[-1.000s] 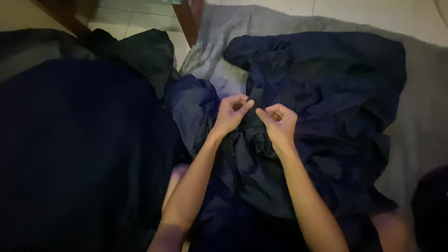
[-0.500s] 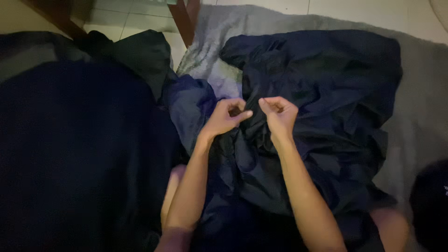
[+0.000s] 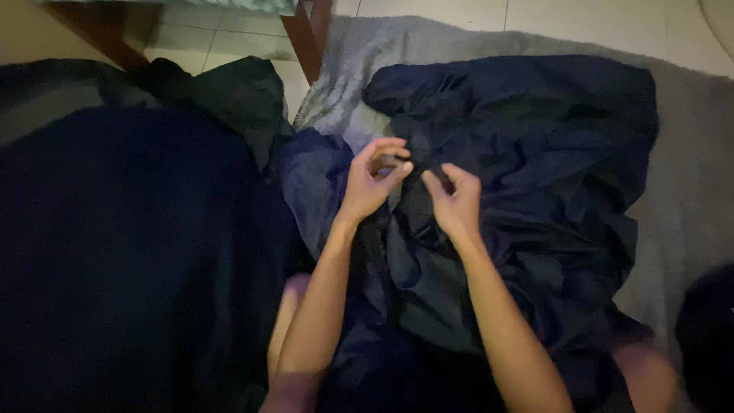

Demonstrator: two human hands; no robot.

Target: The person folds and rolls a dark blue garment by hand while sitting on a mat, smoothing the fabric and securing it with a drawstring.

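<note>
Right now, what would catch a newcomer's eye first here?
The two bare hands at centre: the left hand and right hand pinch folds of a crumpled dark blue cloth. The cloth lies on a grey rug, with a big dark bundle at left.

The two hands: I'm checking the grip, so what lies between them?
In the head view, a bunched fold of the dark navy cloth fills the gap between the left hand and right hand; nothing else shows there.
</note>
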